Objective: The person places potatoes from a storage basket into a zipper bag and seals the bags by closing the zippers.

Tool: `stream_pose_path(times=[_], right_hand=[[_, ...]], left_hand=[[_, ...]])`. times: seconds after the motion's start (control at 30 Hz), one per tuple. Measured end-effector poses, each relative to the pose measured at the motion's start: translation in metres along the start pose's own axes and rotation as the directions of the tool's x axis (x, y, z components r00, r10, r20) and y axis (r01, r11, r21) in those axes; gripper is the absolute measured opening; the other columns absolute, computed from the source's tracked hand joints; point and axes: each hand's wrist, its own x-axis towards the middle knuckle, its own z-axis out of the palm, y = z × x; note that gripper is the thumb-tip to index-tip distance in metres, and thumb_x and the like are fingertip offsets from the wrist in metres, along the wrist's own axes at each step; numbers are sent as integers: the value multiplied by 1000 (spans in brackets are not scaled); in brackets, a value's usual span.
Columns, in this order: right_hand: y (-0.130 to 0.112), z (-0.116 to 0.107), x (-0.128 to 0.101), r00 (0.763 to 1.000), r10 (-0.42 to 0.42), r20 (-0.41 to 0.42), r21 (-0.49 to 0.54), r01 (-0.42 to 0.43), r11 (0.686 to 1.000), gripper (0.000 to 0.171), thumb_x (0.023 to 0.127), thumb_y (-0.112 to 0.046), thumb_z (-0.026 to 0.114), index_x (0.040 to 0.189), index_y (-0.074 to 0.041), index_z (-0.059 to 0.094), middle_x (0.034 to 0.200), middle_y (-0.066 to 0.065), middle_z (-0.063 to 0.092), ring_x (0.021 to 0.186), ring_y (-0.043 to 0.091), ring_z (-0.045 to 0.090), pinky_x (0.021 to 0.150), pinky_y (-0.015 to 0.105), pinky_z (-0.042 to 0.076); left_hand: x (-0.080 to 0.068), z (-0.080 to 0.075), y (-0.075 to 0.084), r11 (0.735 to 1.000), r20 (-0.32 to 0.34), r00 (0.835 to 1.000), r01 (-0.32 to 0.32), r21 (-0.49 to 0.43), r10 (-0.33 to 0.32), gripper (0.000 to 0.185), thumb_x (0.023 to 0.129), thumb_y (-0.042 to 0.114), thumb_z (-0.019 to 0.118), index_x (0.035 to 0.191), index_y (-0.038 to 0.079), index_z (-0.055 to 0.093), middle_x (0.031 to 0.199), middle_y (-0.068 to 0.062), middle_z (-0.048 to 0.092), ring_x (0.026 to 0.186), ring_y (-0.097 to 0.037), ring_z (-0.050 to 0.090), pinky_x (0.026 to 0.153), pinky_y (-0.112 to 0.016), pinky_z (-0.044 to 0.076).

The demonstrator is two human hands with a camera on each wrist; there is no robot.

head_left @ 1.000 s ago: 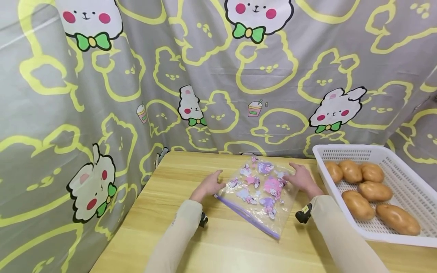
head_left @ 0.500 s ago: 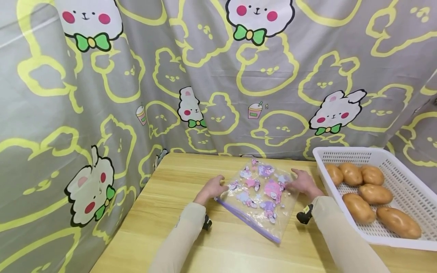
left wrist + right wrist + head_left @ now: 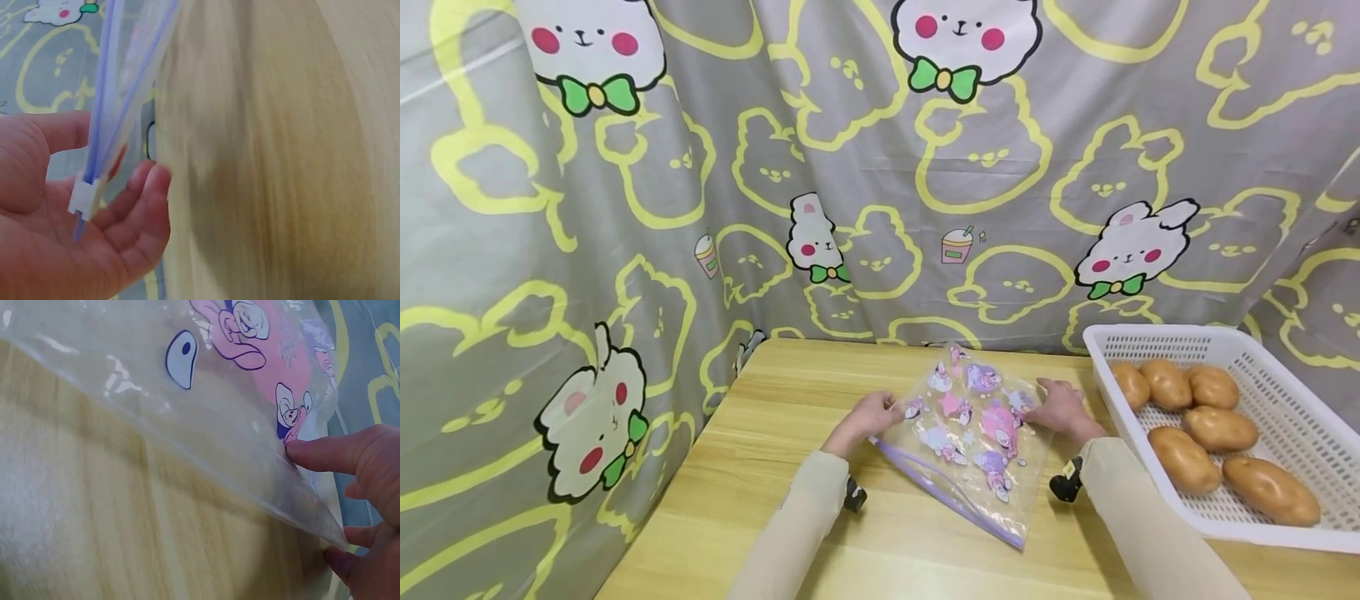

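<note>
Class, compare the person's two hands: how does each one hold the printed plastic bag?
The left hand holds the bag at its purple zip edge, the white slider lying against its palm. The right hand pinches the bag's plain far edge, thumb on top. Both grip the same bag over the wooden table.

Cream long sleeves (image 3: 790,525) cover both arms, a small black wrist camera (image 3: 1066,483) strapped at each cuff
</note>
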Motion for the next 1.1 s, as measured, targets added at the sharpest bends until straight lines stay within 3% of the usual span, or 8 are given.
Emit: stream_pose_path(times=[0.2,0.4,0.67,0.83,1.0,1.1], right_hand=[[-3,1,0,999,35,7,46,-35,998,93,72,-29,78,139,12,28,133,45,25,118,61,30,99,66,27],[-16,-4,1,998,53,-18,189,-49,981,98,74,-19,76,142,16,14,135,47,19,125,58,22,104,62,22],[-44,-5,-6,999,-13,51,254,0,967,99,73,-13,77,142,16,12,136,45,23,126,56,24,107,59,20],[-56,-3,-17,994,25,103,268,-52,962,96,78,-19,74,143,14,12,138,42,25,125,54,29,106,59,24],[-63,3,-28,979,70,189,335,-131,933,94,82,-22,71,143,14,9,135,42,31,102,41,57,99,53,38],[-66,7,-35,975,65,214,405,-149,902,92,82,-18,70,142,15,8,130,42,37,83,29,62,89,45,47]], left_hand=[[0,-2,0,988,-5,1000,-30,-150,30,8,84,1,58,90,3,52,76,-7,56,63,-15,54,52,-23,47],[6,-5,-9,949,-108,994,-58,-309,25,8,86,-4,54,91,1,50,68,-3,50,55,-13,50,48,-20,44],[7,-10,-16,935,-172,984,-93,-341,35,8,87,-6,53,89,2,50,68,-3,49,56,-12,46,48,-19,39],[2,-15,-16,933,-200,979,-95,-348,25,6,89,-3,54,92,0,51,72,-5,53,60,-13,49,51,-19,43],[-2,-17,-17,925,-197,980,-87,-371,13,6,90,-3,54,95,-1,51,75,-5,54,62,-13,51,53,-19,44],[-3,-18,-20,917,-201,980,-89,-389,9,6,90,-4,53,94,-1,51,75,-5,53,63,-13,50,54,-19,43]])
